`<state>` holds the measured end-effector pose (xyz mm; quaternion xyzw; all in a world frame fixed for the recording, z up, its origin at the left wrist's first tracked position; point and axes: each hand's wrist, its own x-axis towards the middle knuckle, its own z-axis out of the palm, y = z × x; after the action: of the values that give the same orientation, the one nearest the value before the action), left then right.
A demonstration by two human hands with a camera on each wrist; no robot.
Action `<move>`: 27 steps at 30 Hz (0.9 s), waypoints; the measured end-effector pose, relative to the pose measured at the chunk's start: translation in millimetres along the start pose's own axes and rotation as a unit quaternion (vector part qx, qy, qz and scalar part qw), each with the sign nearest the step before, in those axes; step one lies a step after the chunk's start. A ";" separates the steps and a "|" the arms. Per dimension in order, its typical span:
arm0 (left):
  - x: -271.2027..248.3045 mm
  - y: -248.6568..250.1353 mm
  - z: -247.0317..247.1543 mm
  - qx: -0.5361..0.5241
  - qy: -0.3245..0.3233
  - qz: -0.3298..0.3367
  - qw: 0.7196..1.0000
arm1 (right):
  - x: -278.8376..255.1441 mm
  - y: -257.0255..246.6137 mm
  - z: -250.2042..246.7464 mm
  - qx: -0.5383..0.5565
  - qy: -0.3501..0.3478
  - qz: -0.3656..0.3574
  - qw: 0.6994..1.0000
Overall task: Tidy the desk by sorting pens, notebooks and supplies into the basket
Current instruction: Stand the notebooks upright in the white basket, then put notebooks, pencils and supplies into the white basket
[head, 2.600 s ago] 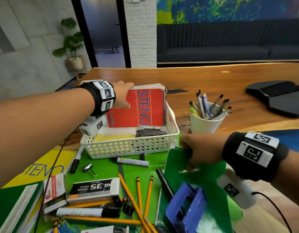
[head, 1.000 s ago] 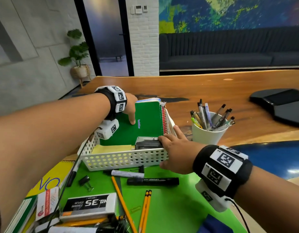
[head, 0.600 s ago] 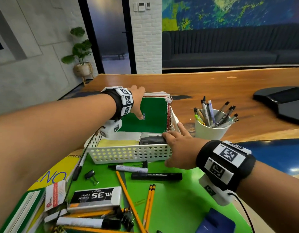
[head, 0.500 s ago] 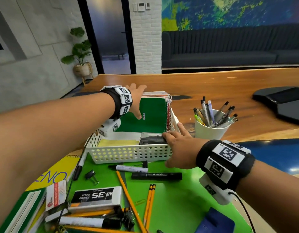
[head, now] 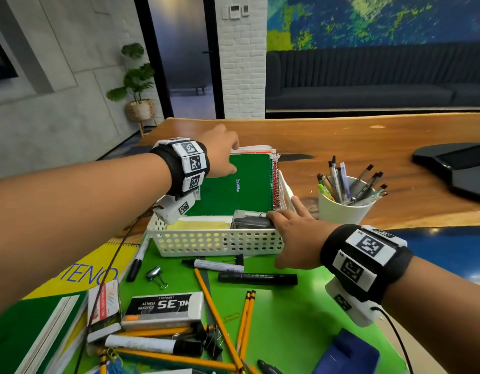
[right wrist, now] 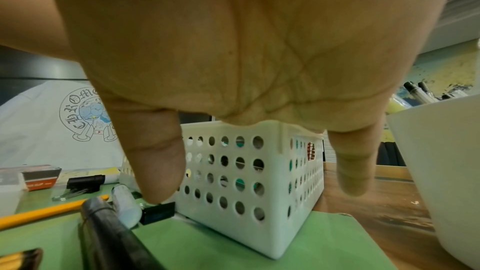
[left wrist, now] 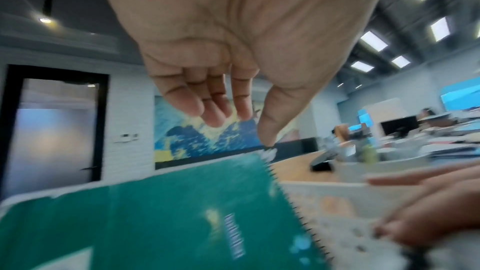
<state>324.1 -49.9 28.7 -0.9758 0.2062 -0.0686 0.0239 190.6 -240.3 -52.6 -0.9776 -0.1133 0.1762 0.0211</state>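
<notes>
Fingers (left wrist: 194, 106) of left hand (head: 220, 155) loosely extended, holding nothing, hovering just over top edge of green notebook (head: 233, 184); thumb tip near the spiral corner in left wrist view, contact not certain through blur. Right hand (head: 295, 238) spread over near right corner of basket (head: 217, 242), palm on rim, thumb down the front wall, little finger down the side wall, other fingertips hidden over the rim; gripping the corner. Wooden desk (head: 341, 136) underneath all, bright green sheet (head: 287, 314) covering near part. Basket white, perforated, standing on far edge of green sheet. Green notebook upright on edge against far wall of basket, spiral to the right, more notebooks stacked behind it. Yellow pad (head: 201, 225) flat in basket floor, dark stapler-like item (head: 249, 221) beside it at right. White cup (head: 341, 209) full of pens just right of basket, apart from it. Yellow steno pad (head: 79, 273) at left, partly under green sheet. Staple box (head: 163, 309) marked NO.35 on green sheet, near front. Black marker (head: 257, 279) lying crosswise just in front of basket, white marker (head: 214, 265) between the two. Loose pencils (head: 247, 319) scattered, angled toward camera. Binder clip (head: 156, 275) left of markers.
</notes>
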 end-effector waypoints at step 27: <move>-148.2 41.8 33.2 -0.043 -0.214 0.194 0.956 | -2.9 -2.5 -4.6 -0.009 -0.002 0.003 1.000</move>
<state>178.0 -27.3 -25.6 -0.9091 0.3841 0.1568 0.0388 189.0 -238.5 -47.1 -0.9777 -0.1120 0.1775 0.0117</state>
